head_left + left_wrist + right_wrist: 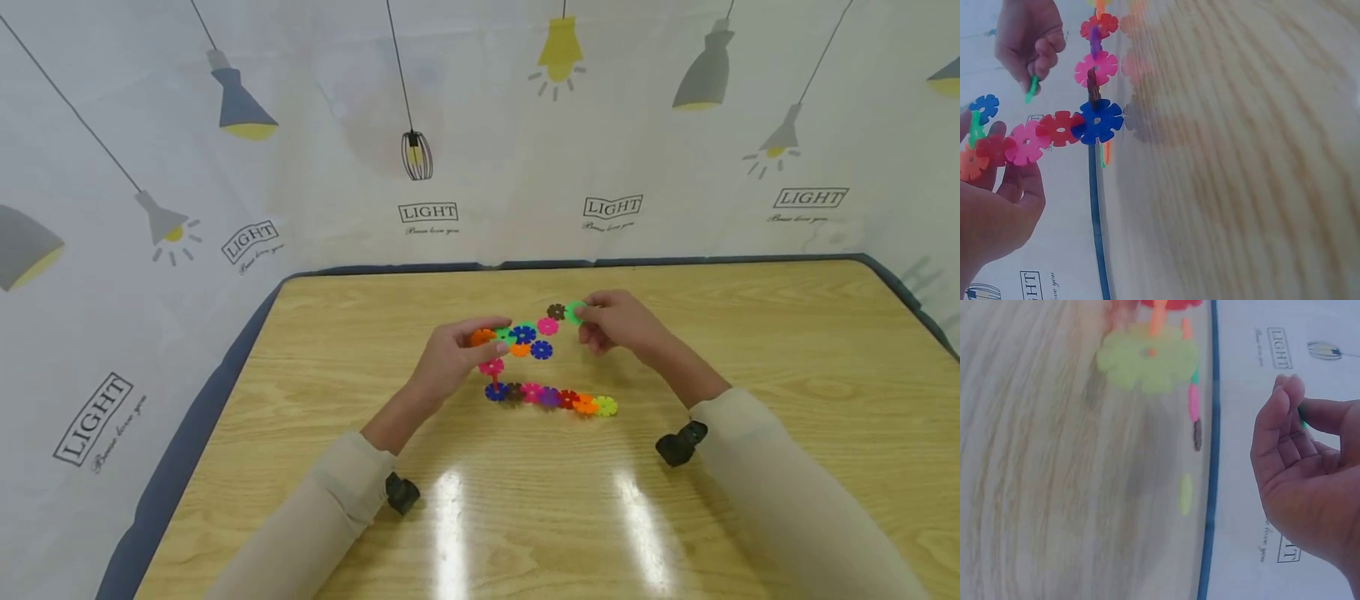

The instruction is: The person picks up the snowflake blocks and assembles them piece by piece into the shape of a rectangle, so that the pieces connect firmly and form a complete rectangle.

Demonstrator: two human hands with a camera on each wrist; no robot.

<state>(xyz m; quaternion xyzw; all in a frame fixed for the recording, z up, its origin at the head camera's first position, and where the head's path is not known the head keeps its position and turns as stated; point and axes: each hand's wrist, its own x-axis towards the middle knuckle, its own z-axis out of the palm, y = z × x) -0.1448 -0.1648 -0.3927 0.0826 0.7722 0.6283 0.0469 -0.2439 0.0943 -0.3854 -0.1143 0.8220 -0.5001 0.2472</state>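
A chain of slotted flower-shaped plastic discs (531,392) has a blue disc (1099,122) at its corner. My left hand (444,358) holds its raised end, around the orange disc (972,161) and green disc (977,129). From that corner the other arm of the chain runs rightward, ending in a yellow-green disc (606,407). Between thumb and fingers, my right hand (622,325) pinches a separate green disc (573,312), mostly covered by the fingers in the right wrist view. The two hands are apart, with several discs between them.
Loose discs lie on the wooden table (337,333) behind the chain, among them a brown disc (556,312), a pink disc (548,326) and a blue disc (542,350). A yellow disc (1185,494) lies near the far edge. A printed curtain (510,167) hangs beyond.
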